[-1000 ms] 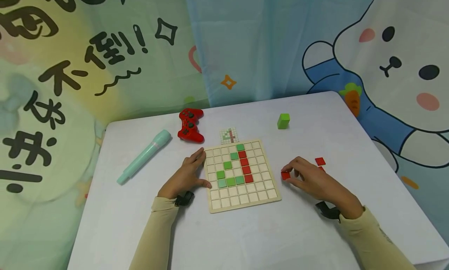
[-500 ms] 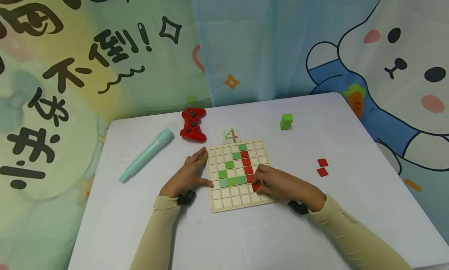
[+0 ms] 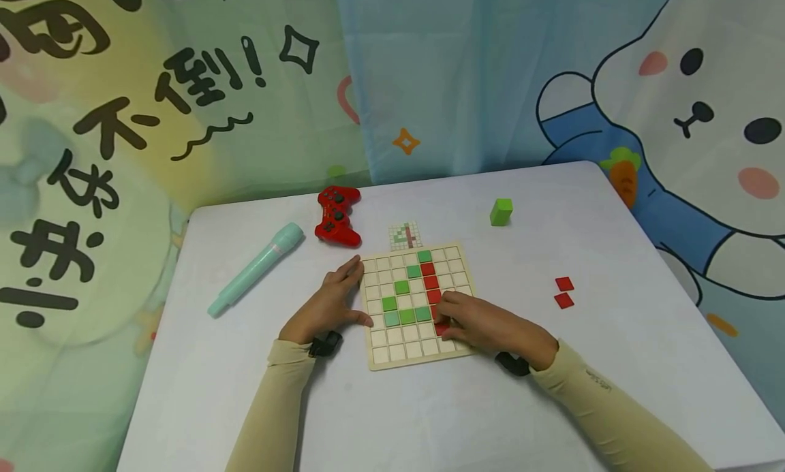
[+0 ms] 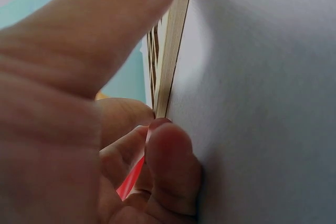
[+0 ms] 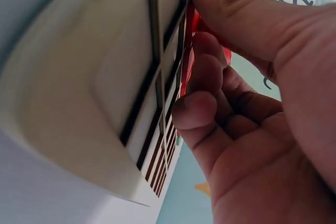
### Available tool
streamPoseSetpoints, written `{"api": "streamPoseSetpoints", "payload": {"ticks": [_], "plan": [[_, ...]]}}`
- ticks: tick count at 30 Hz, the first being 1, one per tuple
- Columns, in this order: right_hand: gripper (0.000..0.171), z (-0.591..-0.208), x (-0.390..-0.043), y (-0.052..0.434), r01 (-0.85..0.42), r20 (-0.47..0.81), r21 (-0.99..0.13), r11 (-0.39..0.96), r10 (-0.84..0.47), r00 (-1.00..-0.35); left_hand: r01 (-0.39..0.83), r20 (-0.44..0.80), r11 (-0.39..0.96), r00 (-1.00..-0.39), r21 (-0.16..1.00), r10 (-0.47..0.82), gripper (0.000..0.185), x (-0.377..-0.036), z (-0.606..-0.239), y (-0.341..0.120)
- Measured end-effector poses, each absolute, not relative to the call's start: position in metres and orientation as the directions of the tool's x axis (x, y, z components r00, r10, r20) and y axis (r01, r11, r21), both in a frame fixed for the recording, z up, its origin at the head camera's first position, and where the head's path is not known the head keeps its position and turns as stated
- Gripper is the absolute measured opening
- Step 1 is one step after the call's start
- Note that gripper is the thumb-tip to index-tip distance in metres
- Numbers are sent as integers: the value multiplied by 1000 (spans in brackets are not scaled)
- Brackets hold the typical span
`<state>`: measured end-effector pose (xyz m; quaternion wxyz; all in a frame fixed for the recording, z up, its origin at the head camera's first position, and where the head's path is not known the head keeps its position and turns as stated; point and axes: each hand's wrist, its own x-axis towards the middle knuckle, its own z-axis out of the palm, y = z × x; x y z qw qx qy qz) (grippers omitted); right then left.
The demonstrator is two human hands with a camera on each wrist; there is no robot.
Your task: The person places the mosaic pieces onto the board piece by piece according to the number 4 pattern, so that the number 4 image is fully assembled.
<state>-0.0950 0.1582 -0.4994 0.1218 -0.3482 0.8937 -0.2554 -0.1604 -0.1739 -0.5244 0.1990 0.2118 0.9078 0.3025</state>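
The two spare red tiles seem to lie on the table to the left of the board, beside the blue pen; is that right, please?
Not quite: the head view shows the two spare red tiles on the table to the right of the board, far from the pen.

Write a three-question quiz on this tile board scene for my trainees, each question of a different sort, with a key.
1. True or false: the left hand rests against the left edge of the wooden grid board.
2. How many loose red tiles lie on the table right of the board?
3. What does the right hand pinch over the board? A green cube, B red tile, C red controller.

Key: 1 true. 2 two. 3 B: the red tile.
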Motion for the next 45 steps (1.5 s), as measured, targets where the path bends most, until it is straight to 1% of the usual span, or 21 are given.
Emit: {"api": "streamPoseSetpoints", "payload": {"ticks": [3,7,9,11,14,16,18,20,24,26,30,37,45], "plan": [[22,-497,-93,162,-523,-47,-567,636,-659,-751,262,-235,729,-832,632,503,123,-161,-524,-172],[25,-494,-87,181,-442,-36,-598,669,-573,-819,261,-239,730,-831,631,503,123,-160,-525,-171],[24,-492,-83,199,-410,10,-601,686,-506,-862,265,-241,730,-827,630,508,123,-160,-526,-171],[23,-490,-77,220,-393,90,-595,701,-427,-900,263,-245,733,-827,627,506,123,-159,-526,-172],[27,-491,-67,257,-363,219,-572,736,-290,-932,275,-237,737,-828,618,508,123,-160,-524,-173],[29,-494,-60,280,-312,255,-564,764,-198,-946,282,-232,739,-829,612,508,123,-160,-522,-173],[30,-500,-53,300,-229,231,-566,792,-115,-966,292,-226,739,-829,607,512,122,-160,-520,-172],[30,-507,-48,315,-137,163,-573,808,-51,-985,287,-231,740,-828,608,511,122,-159,-519,-171],[46,-521,-45,326,67,-22,-562,824,66,-998,275,-240,737,-827,617,509,121,-158,-519,-171],[55,-524,-47,326,135,-79,-557,819,110,-991,273,-238,736,-828,619,507,120,-157,-519,-171],[58,-525,-49,324,189,-115,-560,807,151,-982,267,-238,740,-833,618,500,120,-156,-520,-170],[47,-526,-52,322,164,-76,-541,825,146,-986,276,-229,740,-835,614,501,121,-155,-521,-172],[42,-526,-49,321,133,-56,-529,838,122,-991,279,-229,736,-831,617,506,120,-156,-520,-171]]}}
